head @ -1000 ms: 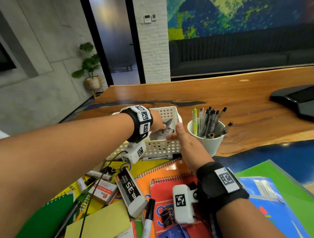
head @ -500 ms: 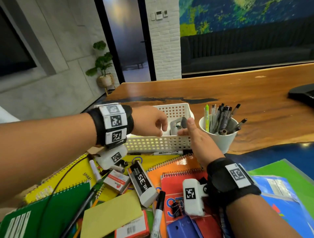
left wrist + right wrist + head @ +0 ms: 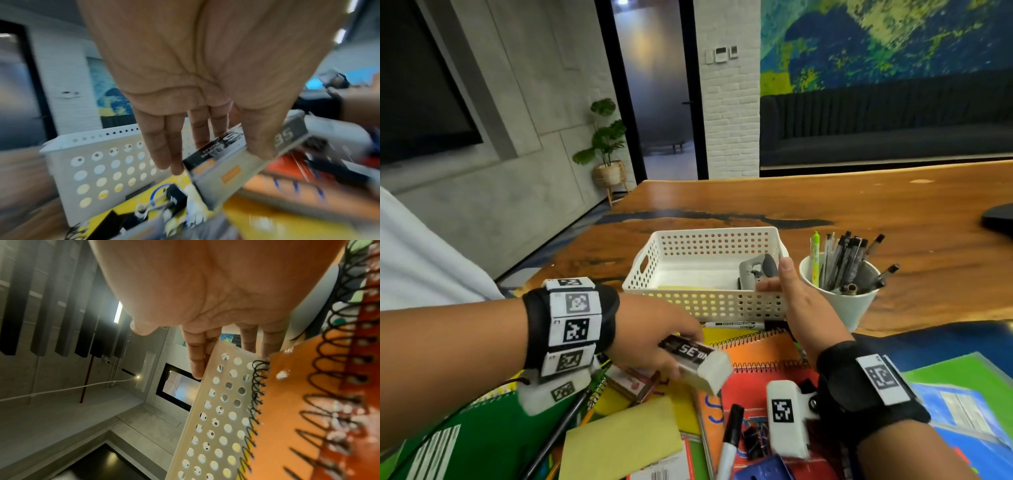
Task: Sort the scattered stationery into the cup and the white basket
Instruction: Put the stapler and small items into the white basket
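Observation:
The white perforated basket (image 3: 702, 303) stands mid-table with a grey stapler (image 3: 756, 274) and a yellow pad inside. To its right, a white cup (image 3: 849, 308) is full of pens. My left hand (image 3: 674, 353) is in front of the basket, over the pile, and grips a white block with a black printed sleeve (image 3: 705, 366). In the left wrist view, fingers and thumb of that hand (image 3: 216, 146) pinch the block (image 3: 226, 165). My right hand (image 3: 784, 284) rests with straight fingers on the basket's near right corner; in the right wrist view the fingers (image 3: 197, 356) lie along the basket rim (image 3: 222, 410).
Stationery litters the near table: a black-capped marker (image 3: 729, 442), a white marker (image 3: 734, 324) against the basket, binder clips (image 3: 753, 442), a yellow pad (image 3: 619, 442), a green notebook (image 3: 482, 438), orange and red spiral notebooks (image 3: 756, 383), blue and green folders (image 3: 962, 411). A black object (image 3: 1000, 219) lies far right.
My left hand has come out of the basket, moved back to the pile and picked up the sleeved block. The right hand stays at the basket's corner.

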Demonstrator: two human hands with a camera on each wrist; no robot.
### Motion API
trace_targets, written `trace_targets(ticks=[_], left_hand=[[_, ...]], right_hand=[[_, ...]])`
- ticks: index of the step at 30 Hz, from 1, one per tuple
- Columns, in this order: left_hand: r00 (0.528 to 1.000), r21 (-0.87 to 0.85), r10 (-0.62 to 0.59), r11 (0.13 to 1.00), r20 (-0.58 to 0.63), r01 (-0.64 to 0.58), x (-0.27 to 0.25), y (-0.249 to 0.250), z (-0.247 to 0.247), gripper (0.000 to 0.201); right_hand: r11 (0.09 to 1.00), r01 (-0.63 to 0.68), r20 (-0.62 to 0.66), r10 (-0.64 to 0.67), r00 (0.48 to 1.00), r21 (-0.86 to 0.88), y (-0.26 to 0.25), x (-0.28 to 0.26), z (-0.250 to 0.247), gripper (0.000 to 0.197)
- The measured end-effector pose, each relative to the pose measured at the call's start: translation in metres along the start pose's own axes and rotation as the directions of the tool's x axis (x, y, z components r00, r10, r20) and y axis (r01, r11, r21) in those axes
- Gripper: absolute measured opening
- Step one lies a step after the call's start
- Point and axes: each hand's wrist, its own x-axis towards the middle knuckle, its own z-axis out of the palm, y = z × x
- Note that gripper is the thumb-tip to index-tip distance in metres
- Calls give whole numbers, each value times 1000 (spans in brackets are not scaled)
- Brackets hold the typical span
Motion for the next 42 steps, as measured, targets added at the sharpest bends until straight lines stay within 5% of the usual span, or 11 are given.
trace_targets(ticks=[4, 9, 14, 17, 19, 29, 35, 37, 39, 42], left_hand=[[974, -364, -144, 929, -176, 71, 16, -19, -44, 38], [865, -820, -440, 569, -242, 60, 89, -35, -70, 42], [800, -903, -591, 393, -106, 171, 143, -18, -68, 91], [851, -583, -518, 719, -87, 378, 156, -5, -63, 75], [882, -322, -464, 849, -76, 419, 157, 0, -61, 69], [942, -275, -332, 910, -39, 310, 128, 1, -62, 34], [883, -191, -218, 970, -417, 149, 63, 11, -66, 14], [922, -148, -165, 982, -351, 120, 32, 14, -55, 16], [979, -85, -146, 987, -140, 135, 5, 18, -35, 24], [968, 95, -194, 979, 160, 180, -24, 26, 2, 45]], right_hand=[[1000, -13, -2, 13, 1000, 12, 1, 1, 0, 79], [999, -23, -4, 23, 1000, 41, 4, 2, 0, 78], [998, -18, 8, 18, 1000, 53, 0, 1, -1, 83], [999, -3, 10, 3, 1000, 37, -1, 2, -2, 85], [999, 12, 14, -12, 1000, 33, 0, 3, -3, 85], [1000, -15, 3, 15, 1000, 15, 0, 1, -2, 81], [1000, -25, 15, 25, 1000, 6, 0, 0, -2, 81], [1000, -14, 21, 14, 1000, -1, 1, 1, -1, 85], [1000, -7, 20, 7, 1000, -5, 1, 1, -1, 84], [1000, -8, 13, 8, 1000, -29, 0, -1, 0, 82]])
